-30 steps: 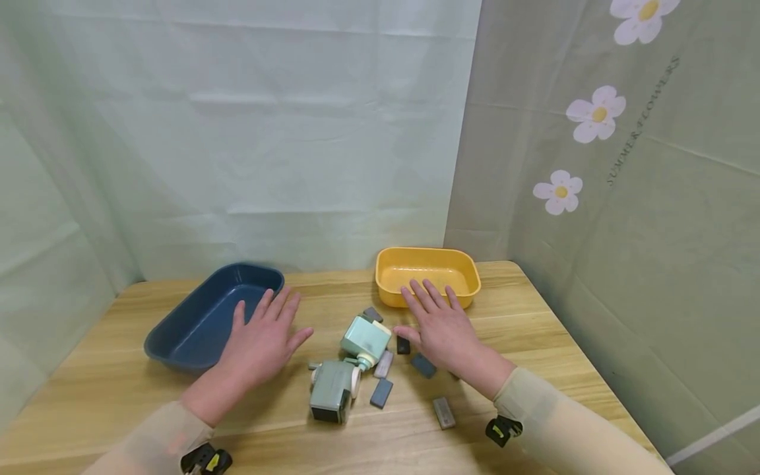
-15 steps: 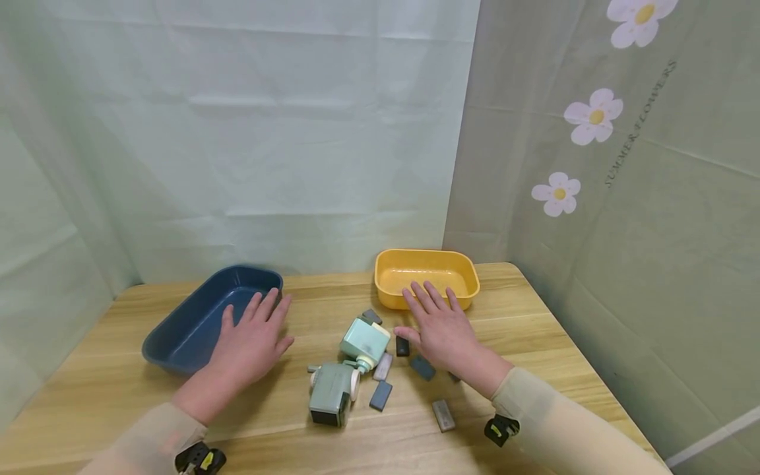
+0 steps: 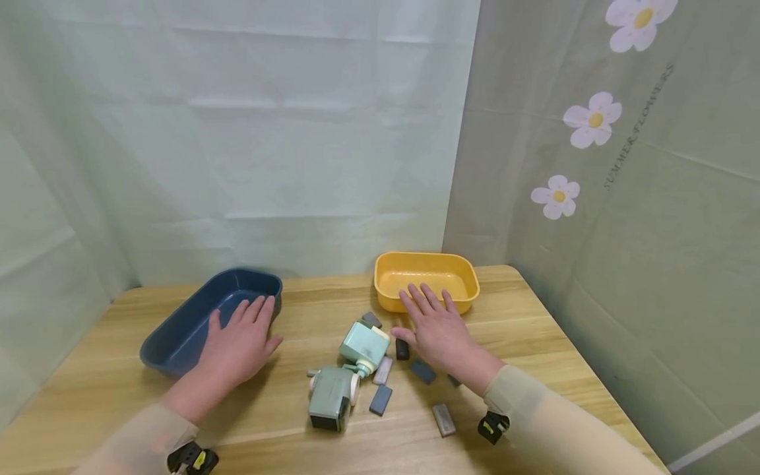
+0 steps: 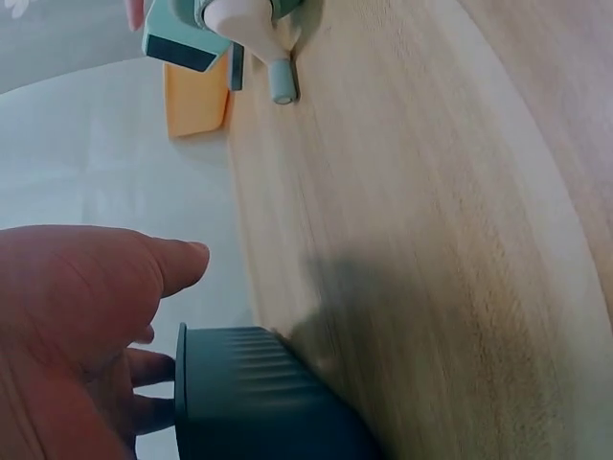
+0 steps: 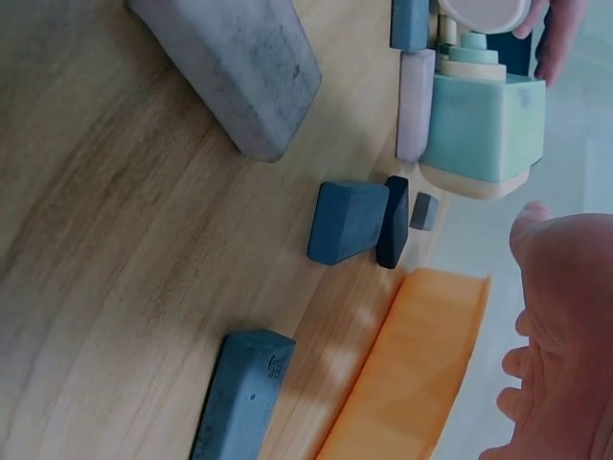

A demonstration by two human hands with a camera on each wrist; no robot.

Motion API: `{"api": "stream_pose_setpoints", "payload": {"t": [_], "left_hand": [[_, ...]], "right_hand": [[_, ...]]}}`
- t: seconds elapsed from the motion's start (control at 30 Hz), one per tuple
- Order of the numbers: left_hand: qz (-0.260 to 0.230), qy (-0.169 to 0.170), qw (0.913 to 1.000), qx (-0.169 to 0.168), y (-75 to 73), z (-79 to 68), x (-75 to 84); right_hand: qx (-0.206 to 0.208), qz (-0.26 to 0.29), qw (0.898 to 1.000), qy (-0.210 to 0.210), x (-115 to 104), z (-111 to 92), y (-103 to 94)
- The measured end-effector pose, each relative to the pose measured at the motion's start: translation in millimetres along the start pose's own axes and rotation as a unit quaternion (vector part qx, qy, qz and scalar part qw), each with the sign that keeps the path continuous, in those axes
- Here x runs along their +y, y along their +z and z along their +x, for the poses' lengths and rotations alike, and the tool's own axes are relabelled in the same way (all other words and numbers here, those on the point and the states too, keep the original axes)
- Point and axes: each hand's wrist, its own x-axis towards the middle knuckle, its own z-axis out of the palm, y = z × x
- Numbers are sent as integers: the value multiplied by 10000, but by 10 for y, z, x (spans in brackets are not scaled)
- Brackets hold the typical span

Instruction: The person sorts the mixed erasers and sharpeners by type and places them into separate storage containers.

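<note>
My left hand (image 3: 236, 346) hovers with spread fingers over the near right side of the dark blue bin (image 3: 169, 330), holding nothing. My right hand (image 3: 439, 336) is also spread, above the table in front of the yellow bin (image 3: 426, 305), and grips nothing. Between the hands lie two boxy crank pencil sharpeners, a mint one (image 3: 363, 342) and a grey-green one (image 3: 329, 396) nearer me. Around them are several small eraser-like blocks: a blue-grey block (image 3: 380, 400), a pale lilac block (image 3: 382, 370), a black block (image 3: 402, 349), a slate block (image 3: 422, 371) and a grey block (image 3: 443, 420).
Another dark block (image 3: 371, 319) lies behind the mint sharpener, and one (image 3: 454, 380) is partly hidden by my right wrist. The wooden table (image 3: 267, 442) ends at a pale curtain (image 3: 285, 132) behind and a flowered curtain (image 3: 653, 264) at the right.
My left hand has moved left and slightly nearer me, further over the blue bin. My right hand has barely moved. The sharpeners, blocks and bins stay put; the head view has tilted slightly.
</note>
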Motion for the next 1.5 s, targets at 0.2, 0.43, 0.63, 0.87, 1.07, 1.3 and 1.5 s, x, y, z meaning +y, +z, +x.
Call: {"api": "stream_pose_setpoints", "payload": {"t": [0.2,0.43,0.63,0.87,1.07,1.3,1.5], "left_hand": [[5,-214,9997,-116,-9,-6,-21],[173,-139,9998,2,10,-2,-55],[314,-85,9994,104,41,-11,-72],[364,-37,9992,148,47,-18,-81],[407,31,9991,131,52,-27,-73],[423,150,9987,225,71,-22,-50],[475,280,9980,297,73,-13,-18]], "right_hand": [[-154,-37,9998,83,15,54,61],[-123,-54,9999,4,19,101,72],[-163,-16,9998,-71,2,130,89],[-61,142,9998,-129,14,181,158],[-68,35,9998,-187,-6,192,133],[30,409,9985,-359,52,208,198],[94,618,9969,-473,90,211,208]]}}
